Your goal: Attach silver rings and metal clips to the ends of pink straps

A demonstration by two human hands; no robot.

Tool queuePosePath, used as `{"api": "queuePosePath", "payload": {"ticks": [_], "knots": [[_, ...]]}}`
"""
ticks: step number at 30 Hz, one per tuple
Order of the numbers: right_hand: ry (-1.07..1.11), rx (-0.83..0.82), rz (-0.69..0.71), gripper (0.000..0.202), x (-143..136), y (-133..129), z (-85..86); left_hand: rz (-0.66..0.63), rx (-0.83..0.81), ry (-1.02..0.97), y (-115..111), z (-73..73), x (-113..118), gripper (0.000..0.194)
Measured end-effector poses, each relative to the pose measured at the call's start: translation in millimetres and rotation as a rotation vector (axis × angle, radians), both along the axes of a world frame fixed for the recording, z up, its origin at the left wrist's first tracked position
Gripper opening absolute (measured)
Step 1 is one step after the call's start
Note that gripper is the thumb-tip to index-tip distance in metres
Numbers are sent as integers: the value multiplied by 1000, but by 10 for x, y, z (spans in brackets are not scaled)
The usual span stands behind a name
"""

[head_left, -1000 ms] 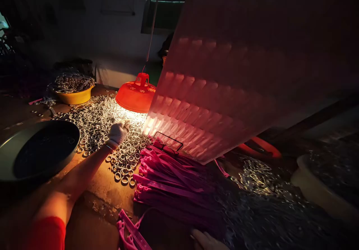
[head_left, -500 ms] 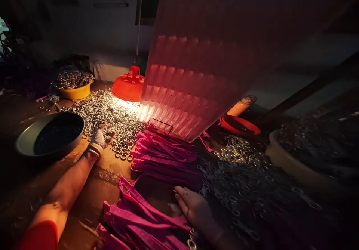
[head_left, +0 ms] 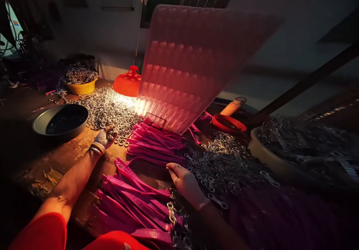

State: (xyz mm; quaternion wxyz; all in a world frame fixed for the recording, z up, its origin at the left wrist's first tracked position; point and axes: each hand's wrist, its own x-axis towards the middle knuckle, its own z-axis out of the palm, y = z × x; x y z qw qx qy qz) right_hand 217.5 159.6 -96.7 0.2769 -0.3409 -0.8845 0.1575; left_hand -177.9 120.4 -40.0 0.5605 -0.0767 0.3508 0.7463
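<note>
Dim room; red lamp (head_left: 126, 85) lit loose metal rings (head_left: 108, 108) heaped on a brown table (head_left: 71, 151). Gloved left hand (head_left: 102, 140) was curled at the heap's near edge, couldn't tell whether it held any; bare right hand (head_left: 183, 181) had thumb and fingers close together, contents unclear. Pink straps (head_left: 154, 142) lay in two bunches, one just beyond the right hand, the other nearer, metal links (head_left: 171, 213) at its right end.

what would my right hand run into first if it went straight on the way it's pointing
Probably the farther bundle of pink straps, just ahead of your right hand in the picture; depth is unclear, though, so the hand might pass above them.
</note>
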Motion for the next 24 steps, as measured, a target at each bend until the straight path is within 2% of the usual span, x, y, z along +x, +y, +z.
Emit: {"api": "queuePosePath", "payload": {"ticks": [4, 8, 11, 14, 17, 19, 24], "knots": [[33, -44, 27, 22, -163, -96, 276, 3, 6, 8, -81, 39, 52, 23], [31, -72, 74, 21, -424, -232, 366, -19, 35, 21, -191, 147, 119, 16], [87, -87, 104, 25, -630, -363, 422, -86, 71, 22, -319, 243, 369, 14], [201, -96, 116, 29, -820, -514, 554, -219, 82, 1, -463, 277, 778, 11], [261, -69, 106, 33, -938, -640, 713, -336, 54, -15, -604, 216, 1175, 13], [217, -33, 124, 35, -950, -693, 794, -371, 29, -2, -690, 131, 1376, 12], [17, 2, 318, 28, -844, -725, 843, -382, -33, 61, -846, -68, 1662, 10]]}}
